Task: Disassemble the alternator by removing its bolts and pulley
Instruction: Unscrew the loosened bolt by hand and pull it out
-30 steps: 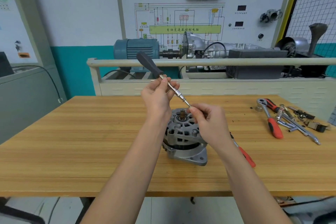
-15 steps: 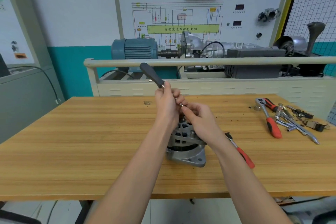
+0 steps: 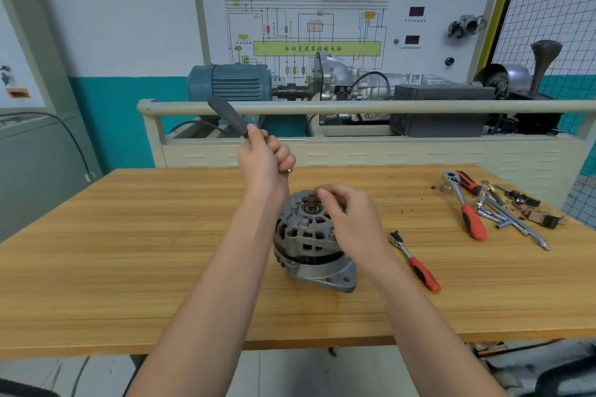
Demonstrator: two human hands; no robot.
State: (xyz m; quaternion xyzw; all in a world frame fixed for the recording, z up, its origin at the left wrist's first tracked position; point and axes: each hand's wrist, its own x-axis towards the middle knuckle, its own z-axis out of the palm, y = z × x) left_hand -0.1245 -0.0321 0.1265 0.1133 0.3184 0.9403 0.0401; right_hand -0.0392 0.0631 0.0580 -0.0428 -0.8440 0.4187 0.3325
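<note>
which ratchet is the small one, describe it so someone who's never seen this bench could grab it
On the wooden table, look just right of the grey alternator in the middle. The small ratchet lies alone there, beside the right hand's wrist. Unlike the bigger red-handled ratchet, it is thinner and sits apart from the tool pile at the table's far right.

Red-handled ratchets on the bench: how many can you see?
2. A small ratchet lies just right of the alternator; a larger ratchet lies at the far right beside the tool pile, which may hide more.
</note>
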